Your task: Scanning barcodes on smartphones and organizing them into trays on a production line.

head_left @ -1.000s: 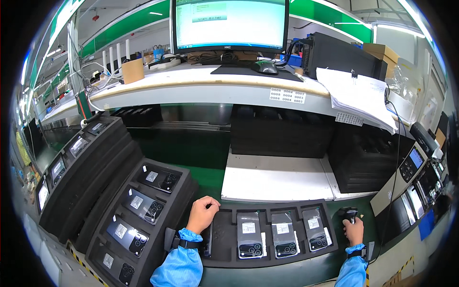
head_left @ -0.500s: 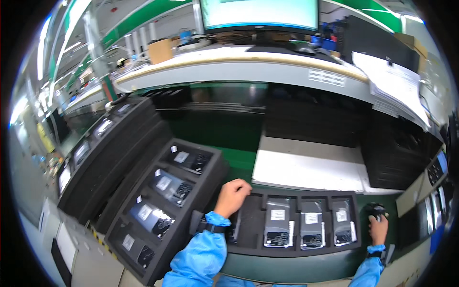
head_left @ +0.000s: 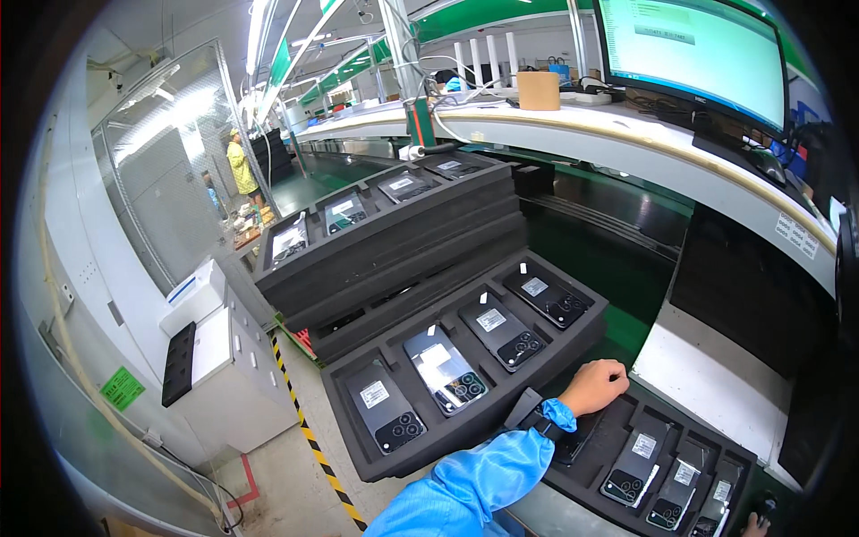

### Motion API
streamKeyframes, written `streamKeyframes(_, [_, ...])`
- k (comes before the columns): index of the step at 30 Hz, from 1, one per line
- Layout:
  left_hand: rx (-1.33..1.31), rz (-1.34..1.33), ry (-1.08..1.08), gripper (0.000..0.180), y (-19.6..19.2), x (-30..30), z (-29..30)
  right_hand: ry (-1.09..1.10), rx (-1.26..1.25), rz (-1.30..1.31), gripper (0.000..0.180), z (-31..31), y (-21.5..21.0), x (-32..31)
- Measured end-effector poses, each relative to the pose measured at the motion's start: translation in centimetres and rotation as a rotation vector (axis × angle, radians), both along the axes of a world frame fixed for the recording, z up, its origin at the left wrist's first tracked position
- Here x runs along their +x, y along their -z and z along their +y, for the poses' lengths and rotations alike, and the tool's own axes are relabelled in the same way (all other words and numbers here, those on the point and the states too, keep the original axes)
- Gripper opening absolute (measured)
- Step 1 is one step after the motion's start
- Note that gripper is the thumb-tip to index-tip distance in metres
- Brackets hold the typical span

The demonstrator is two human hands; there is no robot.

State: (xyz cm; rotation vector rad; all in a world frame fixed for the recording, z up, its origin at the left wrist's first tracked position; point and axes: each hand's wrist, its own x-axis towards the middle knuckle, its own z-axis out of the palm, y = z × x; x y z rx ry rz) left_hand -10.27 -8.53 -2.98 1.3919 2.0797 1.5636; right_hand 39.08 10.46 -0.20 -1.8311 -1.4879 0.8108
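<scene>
My left hand (head_left: 595, 387) is held over the left end of the near black foam tray (head_left: 573, 479), its fingers curled closed; whatever they may hold is hidden. Beneath that wrist, a dark phone (head_left: 577, 440) shows in part. Three more phones lie in the tray's slots, among them one with a white label (head_left: 633, 465). At the lower right edge, my right hand (head_left: 756, 526) is cut off by the picture, closed on a black handheld device (head_left: 765, 507). Left of my left hand, a thicker foam tray (head_left: 465, 430) carries several phones face down, such as a shiny one (head_left: 445, 369).
Behind stands a tall foam tray stack (head_left: 394, 242) with phones on top. A bench with a monitor (head_left: 693, 63) runs along the back right. At left are a white cabinet (head_left: 237, 376) and yellow-black floor tape (head_left: 309, 430). Someone in yellow (head_left: 240, 166) stands far off.
The view has swung left, so the trays and both hands appear farther right. My left hand stays closed over the near tray; my right hand is now mostly out of the picture.
</scene>
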Motion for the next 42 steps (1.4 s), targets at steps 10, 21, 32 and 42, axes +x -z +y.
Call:
streamKeyframes(10, [0.025,-0.025,0.046,0.015,1.0,-0.1,1.2,-0.006,0.143,0.081,0.032,4.1,5.7,4.8])
streamKeyframes(21, [-0.013,-0.061,0.03,0.026,-0.6,-0.2,0.2,0.393,0.855,0.394,0.063,8.6,2.6,12.3])
streamKeyframes(32, [-0.098,-0.035,-0.01,0.05,-1.6,0.2,-0.2,0.338,0.719,0.696,0.052,18.5,-7.4,27.5])
streamKeyframes(42, [-0.117,-0.058,-0.053,0.045,-1.4,-0.1,-1.5,0.315,0.457,0.712,0.064,19.0,-5.6,28.5])
